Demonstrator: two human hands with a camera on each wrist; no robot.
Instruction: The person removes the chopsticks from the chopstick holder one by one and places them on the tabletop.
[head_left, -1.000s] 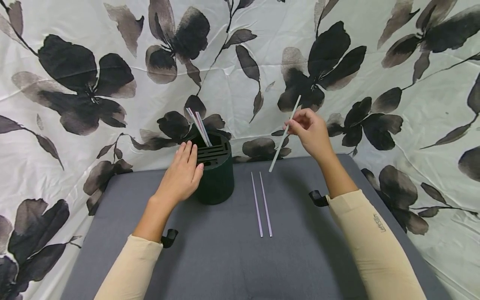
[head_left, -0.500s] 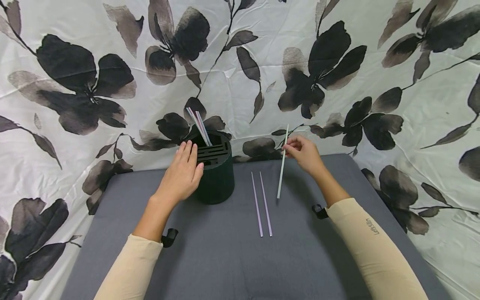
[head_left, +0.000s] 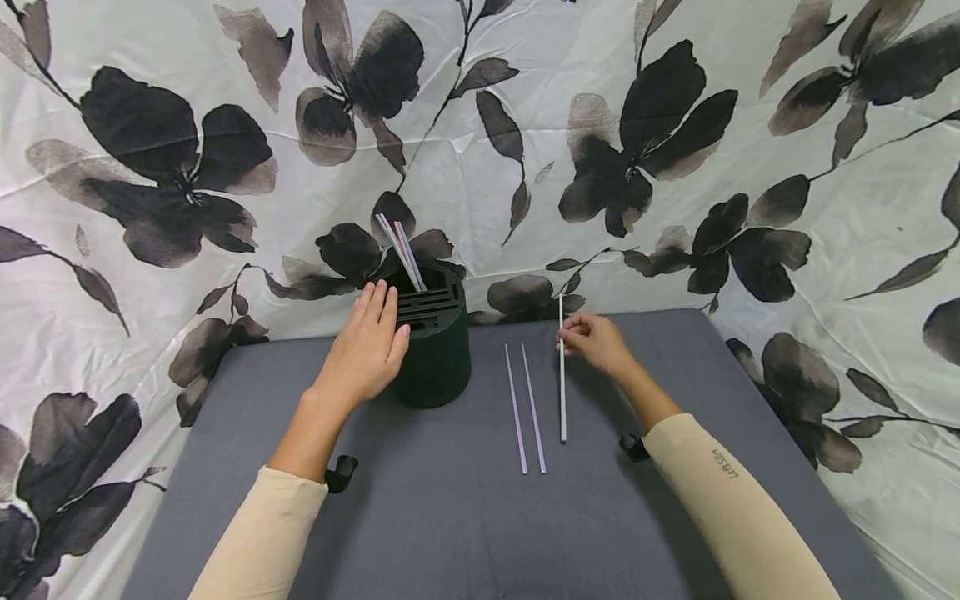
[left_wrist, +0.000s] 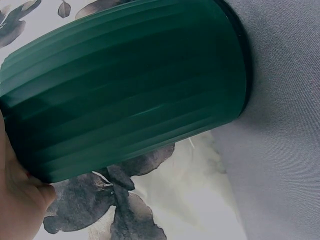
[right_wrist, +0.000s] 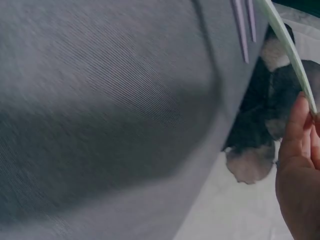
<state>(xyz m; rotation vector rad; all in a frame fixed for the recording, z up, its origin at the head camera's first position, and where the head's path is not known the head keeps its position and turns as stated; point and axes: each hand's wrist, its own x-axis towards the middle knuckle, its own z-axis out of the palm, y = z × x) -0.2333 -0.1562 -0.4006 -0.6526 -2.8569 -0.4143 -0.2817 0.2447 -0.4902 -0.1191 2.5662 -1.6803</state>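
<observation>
Over grey cloth (head_left: 480,525), the right grip (head_left: 595,341) pinches a stick (head_left: 562,392) (off-centre).

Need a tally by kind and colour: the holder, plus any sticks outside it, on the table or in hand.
Dark green holder: 1
Lilac sticks, lying on the table: 2
Pale stick, pinched in the right hand: 1
Total: 4
</observation>
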